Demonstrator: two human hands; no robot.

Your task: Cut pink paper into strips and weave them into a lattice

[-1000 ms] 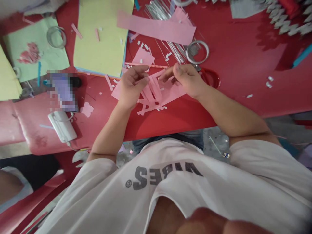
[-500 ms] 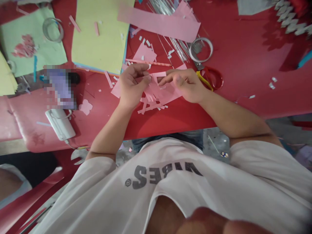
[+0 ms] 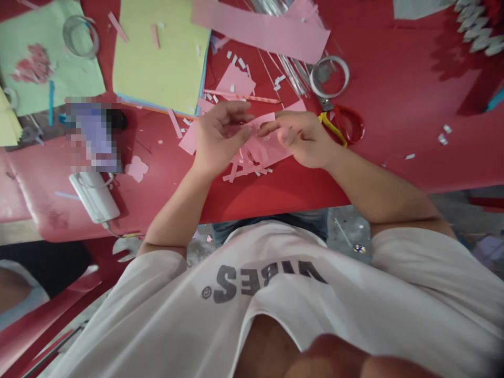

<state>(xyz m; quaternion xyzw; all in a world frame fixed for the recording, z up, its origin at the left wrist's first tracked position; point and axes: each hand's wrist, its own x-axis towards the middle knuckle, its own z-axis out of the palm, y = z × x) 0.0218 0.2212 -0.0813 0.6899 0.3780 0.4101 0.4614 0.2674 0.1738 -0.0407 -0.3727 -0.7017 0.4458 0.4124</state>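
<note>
A narrow pink paper strip (image 3: 267,120) spans the gap between my two hands, over the red table. My left hand (image 3: 218,140) is curled, its thumb and fingers pinching the strip's left end. My right hand (image 3: 309,140) comes in from the other side, index finger stretched along the strip and thumb bent; its grip on the paper is partly hidden. Beneath both hands lie a larger pink sheet (image 3: 284,145) and several cut pink strips (image 3: 243,170). Just beyond my right hand are scissors (image 3: 334,127) with red and yellow handles.
A pink-striped pencil (image 3: 255,98) lies past my hands. Farther off are a tape roll (image 3: 329,77), silvery wires (image 3: 293,73), a long pink sheet (image 3: 263,34) and stacked yellow paper (image 3: 159,68). To the left, a white power bank (image 3: 96,199) sits near the table edge.
Both hands and the strip have shifted slightly right in view, as has much of the table's contents. The strip's right end tilts a little more upward.
</note>
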